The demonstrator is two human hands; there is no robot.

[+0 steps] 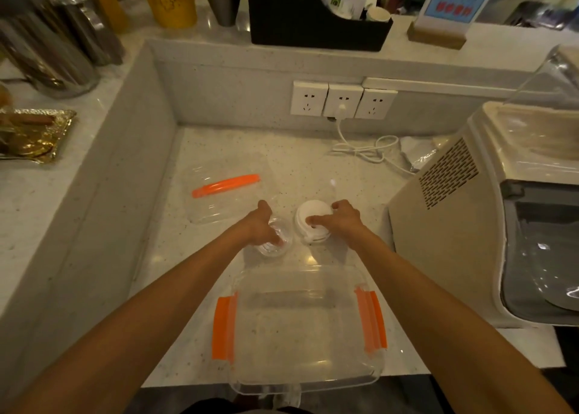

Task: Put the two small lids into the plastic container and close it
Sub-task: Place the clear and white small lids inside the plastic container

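Since both lids sit just beyond the open box [307,326], I reach past it: my left hand [261,225] curls on the clear lid [275,243], seemingly gripping, my right hand [340,219] clasps the white lid [313,221]. The box cover [225,197] waits farther left.

Open plastic container [308,329], clear with orange side clasps, sits at the near edge of the table [313,150], its near rim overhanging that edge. Just beyond it, the left hand [261,225] has fingers curled on a clear small lid [277,246]; the right hand [341,217] grips a white small lid [310,221] from above. The two lids lie side by side. The container lid [225,194], clear with an orange handle, lies farther back left.
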